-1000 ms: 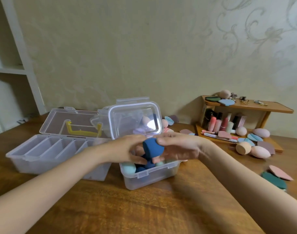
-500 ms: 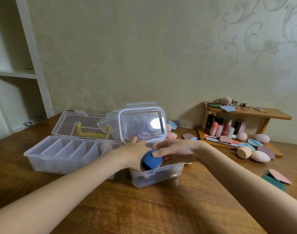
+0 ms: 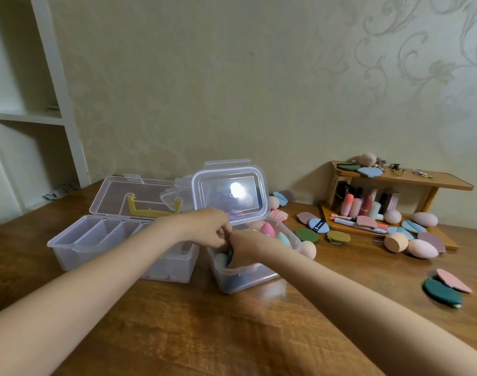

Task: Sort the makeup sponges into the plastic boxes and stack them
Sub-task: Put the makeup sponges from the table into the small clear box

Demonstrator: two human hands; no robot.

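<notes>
A small clear plastic box (image 3: 248, 279) stands mid-table with its lid (image 3: 230, 191) raised. It holds several sponges, among them a pink one (image 3: 267, 229), a mint one (image 3: 283, 239) and a dark blue sponge (image 3: 231, 257) low at the front left. My right hand (image 3: 249, 244) reaches down into the box over the blue sponge, and its fingertips are hidden inside. My left hand (image 3: 207, 229) hovers at the box's left rear rim with loosely curled fingers that touch the right hand and hold nothing I can see.
A long divided clear box (image 3: 77, 245) with a raised lid sits to the left. Loose sponges and puffs lie to the right: a peach sponge (image 3: 308, 249), green puffs (image 3: 306, 234) and a dark green puff (image 3: 442, 293). A wooden shelf (image 3: 422, 180) holds cosmetics.
The dark blue sponge, held up between both hands a second ago, has gone down into the small box. My right hand followed it in, and my left hand has let it go.
</notes>
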